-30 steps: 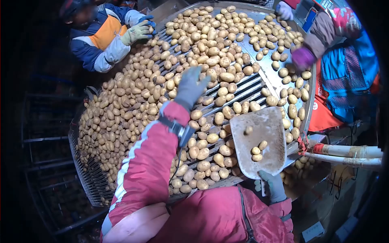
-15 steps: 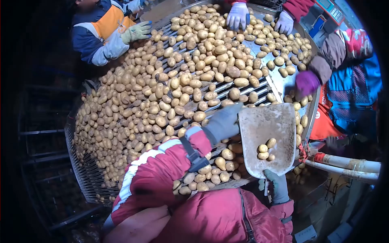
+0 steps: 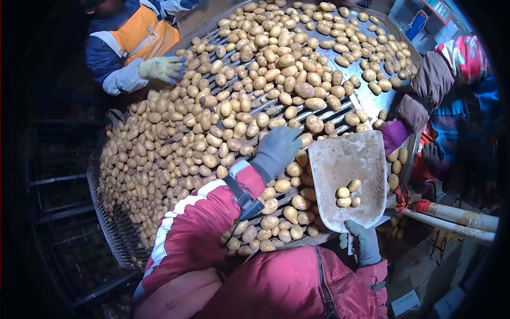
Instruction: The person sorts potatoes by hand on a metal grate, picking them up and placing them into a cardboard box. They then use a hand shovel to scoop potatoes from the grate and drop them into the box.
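My right hand (image 3: 364, 243), in a grey-green glove, is closed around the handle of a worn white scoop (image 3: 340, 165), held tilted at the table's near edge. Several small potatoes (image 3: 348, 193) lie together in the scoop's lower part. My left hand (image 3: 277, 152), in a grey-blue glove, reaches over the heap of potatoes (image 3: 175, 133) just left of the scoop. Its fingers are stretched out over potatoes beside the bare slats, and I see nothing held in it.
The slatted sorting table (image 3: 109, 234) has a metal sheet (image 3: 366, 98) at its right. A person in an orange and blue jacket (image 3: 151, 32) works at far left. Another's purple glove (image 3: 394, 135) is by the scoop's right edge. Wrapped poles (image 3: 459, 215) jut out at right.
My left hand has moved left, away from the scoop's rim. The purple glove has come closer to the scoop. The two gloved hands at the far side have left view.
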A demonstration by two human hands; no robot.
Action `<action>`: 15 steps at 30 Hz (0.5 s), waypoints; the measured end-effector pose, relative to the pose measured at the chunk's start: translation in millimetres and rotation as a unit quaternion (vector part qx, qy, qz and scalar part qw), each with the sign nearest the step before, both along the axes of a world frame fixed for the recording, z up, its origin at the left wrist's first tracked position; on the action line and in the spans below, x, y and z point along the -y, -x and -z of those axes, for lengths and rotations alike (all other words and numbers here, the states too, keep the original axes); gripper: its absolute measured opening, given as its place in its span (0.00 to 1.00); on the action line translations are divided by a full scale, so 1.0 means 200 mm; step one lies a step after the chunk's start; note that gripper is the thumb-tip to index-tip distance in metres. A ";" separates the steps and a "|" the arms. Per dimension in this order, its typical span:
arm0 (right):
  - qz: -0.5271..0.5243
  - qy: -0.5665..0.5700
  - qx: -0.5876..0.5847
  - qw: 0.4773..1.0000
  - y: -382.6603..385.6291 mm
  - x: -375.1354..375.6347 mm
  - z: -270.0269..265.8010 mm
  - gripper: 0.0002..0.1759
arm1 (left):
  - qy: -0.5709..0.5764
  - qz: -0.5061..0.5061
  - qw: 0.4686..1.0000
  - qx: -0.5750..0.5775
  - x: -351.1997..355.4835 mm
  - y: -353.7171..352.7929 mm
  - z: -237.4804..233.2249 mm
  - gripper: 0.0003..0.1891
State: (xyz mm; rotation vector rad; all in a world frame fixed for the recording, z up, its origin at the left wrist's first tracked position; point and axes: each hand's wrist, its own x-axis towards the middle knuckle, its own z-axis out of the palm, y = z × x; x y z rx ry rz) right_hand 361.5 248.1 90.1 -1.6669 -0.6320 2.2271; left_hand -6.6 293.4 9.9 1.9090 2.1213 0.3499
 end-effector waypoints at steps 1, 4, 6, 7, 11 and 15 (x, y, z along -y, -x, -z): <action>-0.007 0.007 0.001 1.000 -0.01 0.00 0.01 0.14 | 0.002 -0.003 1.000 0.000 -0.02 0.05 0.02 0.14; -0.016 0.048 0.004 0.999 0.01 -0.01 -0.02 0.13 | -0.051 0.072 0.982 -0.166 -0.22 0.35 0.13 0.13; -0.019 0.049 0.000 0.999 0.02 0.00 -0.02 0.13 | -0.110 -0.050 0.982 -0.148 -0.29 0.52 0.27 0.14; -0.023 0.052 -0.004 0.998 0.02 0.00 -0.02 0.13 | -0.110 -0.048 0.982 -0.148 -0.34 0.53 0.22 0.14; -0.020 0.049 0.003 0.999 0.02 0.03 0.01 0.13 | 0.036 -0.117 0.985 -0.123 -0.42 0.56 0.15 0.25; -0.038 0.037 0.026 0.998 0.03 0.03 0.00 0.13 | 0.026 -0.091 0.992 -0.081 -0.50 0.65 0.14 0.43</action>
